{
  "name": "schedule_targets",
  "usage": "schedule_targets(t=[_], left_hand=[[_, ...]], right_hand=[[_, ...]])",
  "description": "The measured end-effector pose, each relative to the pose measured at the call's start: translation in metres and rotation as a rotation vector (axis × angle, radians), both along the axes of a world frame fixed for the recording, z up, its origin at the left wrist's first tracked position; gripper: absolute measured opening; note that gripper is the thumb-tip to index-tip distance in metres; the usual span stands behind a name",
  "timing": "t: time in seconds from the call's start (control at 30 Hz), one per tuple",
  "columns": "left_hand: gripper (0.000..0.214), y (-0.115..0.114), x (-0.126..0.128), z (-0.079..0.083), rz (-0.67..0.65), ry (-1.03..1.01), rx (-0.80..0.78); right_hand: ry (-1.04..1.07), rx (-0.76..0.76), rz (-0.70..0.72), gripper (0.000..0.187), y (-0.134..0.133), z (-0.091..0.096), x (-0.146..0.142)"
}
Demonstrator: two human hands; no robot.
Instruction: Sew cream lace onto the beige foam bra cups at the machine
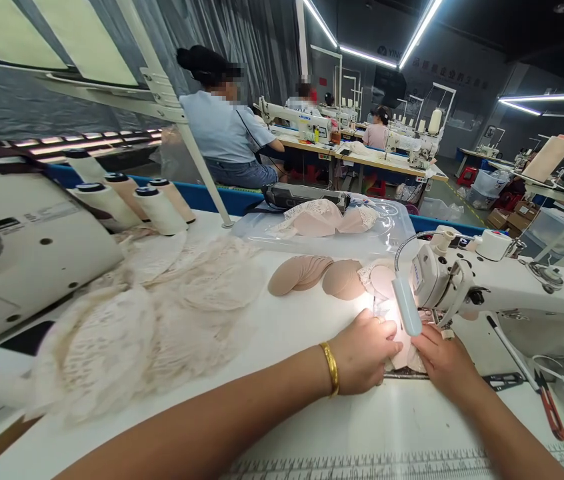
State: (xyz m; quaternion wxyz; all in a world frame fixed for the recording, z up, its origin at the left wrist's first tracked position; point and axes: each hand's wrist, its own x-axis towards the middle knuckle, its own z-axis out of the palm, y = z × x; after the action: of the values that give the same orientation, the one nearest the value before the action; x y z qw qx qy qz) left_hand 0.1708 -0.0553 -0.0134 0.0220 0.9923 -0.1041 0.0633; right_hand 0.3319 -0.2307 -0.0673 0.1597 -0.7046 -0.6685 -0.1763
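– Where's the fabric point(404, 359)?
– Lower right of the frame, near the lamp point(406, 307).
– Held?
– Left hand point(368, 351) grasps it, fingers point(390, 330) curled; right hand point(446, 360) touches it, grip unclear.

the single view is from a camera on the person's head, and it looks forward and down over the table point(312, 430). the left hand point(366, 352) and the right hand point(447, 363) are quite near, right of the middle, and the forearms point(222, 417) come in from the lower edge. the view is wide: it takes in also the sewing machine point(512, 287) at right, and far away, other tables point(397, 168) and the ceiling lights point(368, 57) at top.
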Motion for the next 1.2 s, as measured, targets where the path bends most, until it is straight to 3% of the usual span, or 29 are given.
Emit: schedule_targets(t=[0.07, 0.3, 0.6, 1.03, 1.2], left_hand=[[0.006, -0.001, 0.003, -0.002, -0.020, -0.071, 0.042], [0.021, 0.005, 0.009, -0.017, -0.089, -0.109, 0.004], [0.020, 0.010, 0.011, -0.029, -0.080, -0.238, 0.008], [0.019, 0.008, 0.016, -0.036, -0.029, -0.367, 0.058], [0.019, 0.007, 0.017, -0.037, -0.022, -0.380, 0.051]], right_hand=[[-0.014, 0.008, -0.004, 0.033, -0.001, 0.001, 0.004], [0.002, -0.088, -0.046, 0.043, -0.003, 0.007, 0.004], [0.024, -0.101, -0.107, 0.058, -0.001, -0.007, 0.003], [0.096, -0.126, -0.144, 0.056, 0.002, -0.009, 0.006], [0.112, 0.027, -0.060, 0.046, -0.004, 0.000, 0.006]])
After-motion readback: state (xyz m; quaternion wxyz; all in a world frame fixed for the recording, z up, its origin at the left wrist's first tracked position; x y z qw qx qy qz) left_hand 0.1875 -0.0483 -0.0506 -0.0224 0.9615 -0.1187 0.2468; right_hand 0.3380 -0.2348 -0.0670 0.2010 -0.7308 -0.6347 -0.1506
